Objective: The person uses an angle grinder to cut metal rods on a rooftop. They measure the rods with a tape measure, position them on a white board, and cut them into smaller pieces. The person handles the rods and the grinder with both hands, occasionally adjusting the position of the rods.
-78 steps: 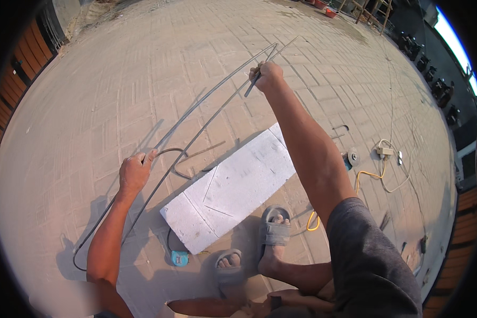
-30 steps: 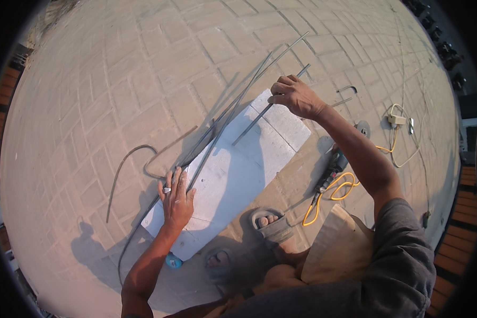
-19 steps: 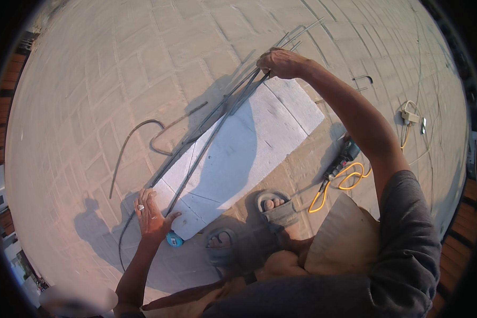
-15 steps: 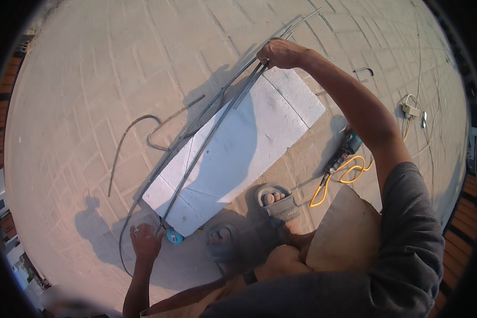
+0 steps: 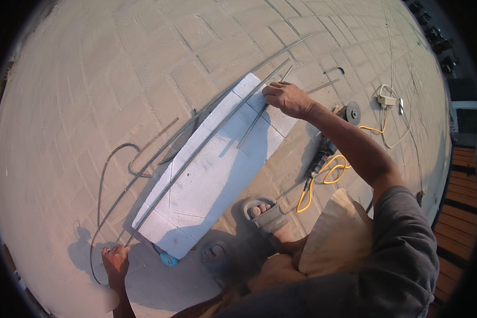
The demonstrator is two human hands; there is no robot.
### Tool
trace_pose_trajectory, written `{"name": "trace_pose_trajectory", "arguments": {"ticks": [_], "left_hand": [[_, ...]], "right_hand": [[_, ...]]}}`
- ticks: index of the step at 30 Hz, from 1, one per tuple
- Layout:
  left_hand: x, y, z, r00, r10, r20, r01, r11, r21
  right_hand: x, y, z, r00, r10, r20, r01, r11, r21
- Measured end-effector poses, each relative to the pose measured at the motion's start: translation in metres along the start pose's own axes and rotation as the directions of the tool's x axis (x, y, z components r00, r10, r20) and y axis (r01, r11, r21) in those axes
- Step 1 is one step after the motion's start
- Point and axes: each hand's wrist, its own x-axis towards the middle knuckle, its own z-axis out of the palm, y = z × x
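Observation:
A long thin metal rod [image 5: 188, 159] runs lengthwise across a white slab [image 5: 212, 180] marked with lines. At its near left end, my left hand [image 5: 115, 259] is closed around the rod's tip. My right hand [image 5: 287, 99] pinches a short metal rod [image 5: 253, 129] above the slab's far end, its lower tip slanting over the white surface. Beyond the slab's left edge another long rod [image 5: 159, 152] extends along the paving. A blue tape measure [image 5: 168, 259] is by the slab's near corner.
Bent rods [image 5: 102, 183] lie left of the slab, and a hooked rod [image 5: 336, 70] at the far right. To the right rests an angle grinder [image 5: 323, 155] with a yellow cord [image 5: 331, 172]. Farther off is a socket block [image 5: 387, 100]. My sandalled foot [image 5: 264, 212] is beside the slab.
My right hand has come nearer over the slab's far end; it gripped rods bunched together, and now the short one stands apart from the long rods. My left hand stays at the near end.

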Motion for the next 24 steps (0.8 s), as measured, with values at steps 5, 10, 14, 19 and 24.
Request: {"name": "trace_pose_trajectory", "arguments": {"ticks": [5, 10, 14, 19, 24], "left_hand": [[0.034, 0.031, -0.037, 0.954, -0.082, 0.288, 0.058, 0.994, 0.091], [0.092, 0.117, -0.100, 0.940, 0.110, -0.323, -0.218, 0.922, -0.321], [0.166, 0.191, -0.118, 0.792, 0.250, -0.558, -0.540, 0.714, -0.445], [0.230, 0.265, -0.125, 0.728, 0.309, -0.611, -0.600, 0.720, -0.350], [0.252, 0.290, -0.127, 0.820, 0.232, -0.523, -0.529, 0.657, -0.537]], "right_hand": [[0.005, -0.002, 0.005, 0.999, 0.008, -0.049, -0.008, 1.000, -0.002], [0.017, 0.007, -0.002, 0.995, -0.037, -0.094, 0.031, 0.997, -0.064], [0.037, 0.019, -0.007, 0.998, -0.052, -0.034, 0.047, 0.991, -0.128], [0.051, 0.038, 0.013, 0.989, -0.064, -0.133, 0.053, 0.995, -0.085], [0.054, 0.041, 0.017, 0.989, -0.053, -0.137, 0.045, 0.997, -0.062]]}}
